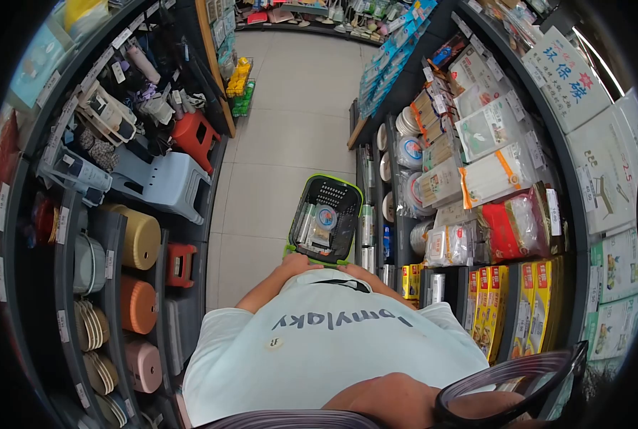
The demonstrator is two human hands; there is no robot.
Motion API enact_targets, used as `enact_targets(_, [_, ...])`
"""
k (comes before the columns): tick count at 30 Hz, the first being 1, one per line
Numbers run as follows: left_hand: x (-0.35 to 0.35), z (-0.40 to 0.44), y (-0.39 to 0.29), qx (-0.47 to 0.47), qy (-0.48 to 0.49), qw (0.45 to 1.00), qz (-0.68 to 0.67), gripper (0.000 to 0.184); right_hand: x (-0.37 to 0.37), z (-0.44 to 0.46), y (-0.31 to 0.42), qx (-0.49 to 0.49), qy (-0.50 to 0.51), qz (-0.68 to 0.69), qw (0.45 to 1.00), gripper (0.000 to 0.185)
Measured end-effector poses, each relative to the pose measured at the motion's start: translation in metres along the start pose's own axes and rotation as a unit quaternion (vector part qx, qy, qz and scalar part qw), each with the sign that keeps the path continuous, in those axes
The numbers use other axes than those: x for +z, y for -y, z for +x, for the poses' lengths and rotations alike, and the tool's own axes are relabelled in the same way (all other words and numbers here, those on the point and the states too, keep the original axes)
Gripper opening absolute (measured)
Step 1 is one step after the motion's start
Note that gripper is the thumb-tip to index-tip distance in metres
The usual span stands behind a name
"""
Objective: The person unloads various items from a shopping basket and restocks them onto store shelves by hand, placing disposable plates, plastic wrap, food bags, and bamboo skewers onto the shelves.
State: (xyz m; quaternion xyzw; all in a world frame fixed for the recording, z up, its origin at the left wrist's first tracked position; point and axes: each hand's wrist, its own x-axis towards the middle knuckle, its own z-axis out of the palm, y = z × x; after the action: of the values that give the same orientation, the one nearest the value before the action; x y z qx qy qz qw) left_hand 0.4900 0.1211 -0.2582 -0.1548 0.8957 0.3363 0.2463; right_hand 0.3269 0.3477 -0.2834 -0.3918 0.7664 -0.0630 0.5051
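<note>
A black shopping basket [352, 214] with a green rim is in front of my body, low in the aisle. Inside it lie a round, clear-wrapped pack with a blue label [325, 217] and several flat, clear-wrapped packs [307, 224] that I cannot identify. My left hand [295, 265] is closed on the green handle at the basket's near left end. At the near right end my right hand [352, 269] grips the same side, partly covered by the pale shirt.
On the left, shelves hold a blue-grey plastic stool [163, 181], a red stool [194, 140] and coloured bins [139, 304]. Packaged disposable tableware [496, 174] and yellow boxes [488, 306] fill the right shelves. A tiled floor [283, 107] runs ahead toward another display.
</note>
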Motion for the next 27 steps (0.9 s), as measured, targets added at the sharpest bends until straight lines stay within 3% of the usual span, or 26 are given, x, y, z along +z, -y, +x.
enact_targets(1, [-0.002, -0.003, -0.01, -0.005, 0.015, 1.0, 0.013, 0.085, -0.001, -0.013, 0.002, 0.028, -0.011, 0.042, 0.999, 0.061])
enact_targets(2, [-0.003, -0.006, -0.019, -0.01, 0.03, 0.999, 0.027, 0.086, 0.025, 0.015, -0.042, -0.013, -0.013, -0.005, 1.0, 0.057])
enact_targets(3, [0.002, -0.005, -0.025, -0.005, 0.032, 0.999, 0.031, 0.086, 0.024, 0.001, -0.041, -0.01, -0.018, -0.001, 1.0, 0.057])
enact_targets(7, [0.045, 0.009, -0.049, 0.006, 0.075, 0.996, 0.048, 0.09, 0.03, -0.053, -0.057, -0.025, -0.046, 0.034, 0.998, 0.068])
enact_targets(9, [0.068, 0.012, -0.057, 0.006, 0.102, 0.994, 0.05, 0.092, 0.03, -0.082, -0.055, 0.038, -0.06, 0.012, 0.997, 0.069])
enact_targets(10, [0.079, 0.009, -0.062, 0.004, 0.105, 0.994, 0.039, 0.094, 0.036, -0.086, -0.063, 0.013, -0.053, -0.05, 0.997, 0.071])
enact_targets(17, [0.133, -0.031, -0.116, -0.05, 0.14, 0.989, 0.01, 0.099, 0.046, -0.144, -0.079, 0.093, -0.014, -0.037, 0.995, 0.065])
enact_targets(24, [0.2, -0.058, -0.119, -0.063, 0.122, 0.99, -0.009, 0.095, 0.092, -0.172, -0.105, 0.029, -0.036, -0.047, 0.998, 0.065])
enact_targets(27, [0.197, -0.067, -0.133, -0.06, 0.143, 0.988, 0.005, 0.09, 0.105, -0.18, -0.109, 0.06, -0.045, -0.037, 0.997, 0.063])
